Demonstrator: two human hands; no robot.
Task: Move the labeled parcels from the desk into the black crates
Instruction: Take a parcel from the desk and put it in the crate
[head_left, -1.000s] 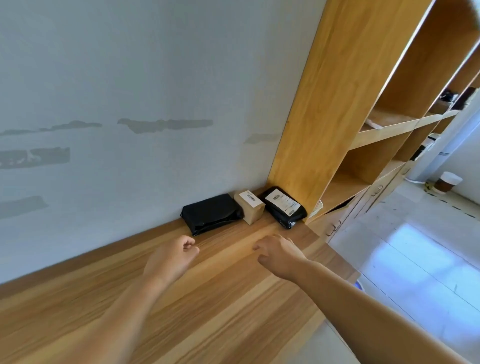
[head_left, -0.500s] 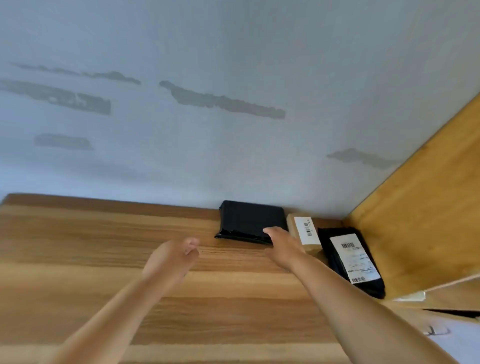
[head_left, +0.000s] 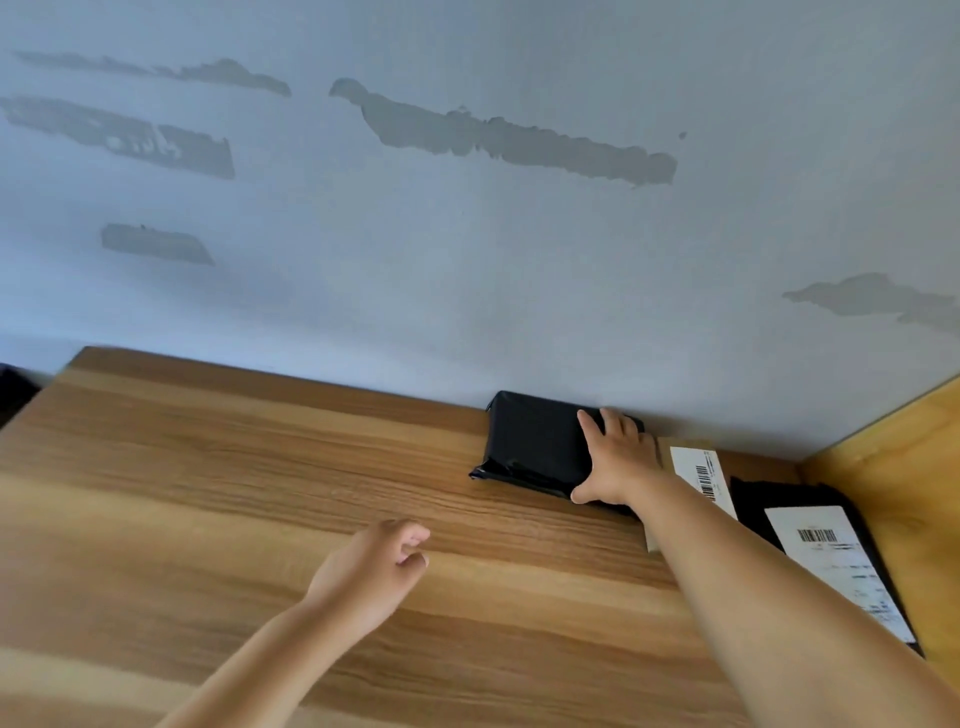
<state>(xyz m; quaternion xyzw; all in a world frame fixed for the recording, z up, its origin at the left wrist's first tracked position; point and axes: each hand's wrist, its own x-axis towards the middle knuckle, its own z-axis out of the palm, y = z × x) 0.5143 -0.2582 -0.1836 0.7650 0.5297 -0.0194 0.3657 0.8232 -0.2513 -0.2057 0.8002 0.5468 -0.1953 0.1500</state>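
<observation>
Against the wall on the wooden desk (head_left: 208, 493) lies a black wrapped parcel (head_left: 535, 447) with no label showing. My right hand (head_left: 618, 462) grips its right end, thumb at the front edge and fingers spread over the top toward the wall. To its right, partly behind my forearm, stands a small cardboard box (head_left: 696, 467) with a barcode label. Further right lies a black bag parcel (head_left: 831, 551) with a white label. My left hand (head_left: 374, 571) hovers over the desk with loosely curled fingers and holds nothing. No crate is clearly in view.
A wooden shelf side (head_left: 893, 452) rises at the right, close to the bag parcel. The patched grey wall (head_left: 467, 234) runs along the back of the desk. Something dark (head_left: 10, 395) shows past the desk's left end.
The view has swung left and closer to the desk. My right hand reached forward and took hold of the black parcel's right end. My left hand stayed above the desk.
</observation>
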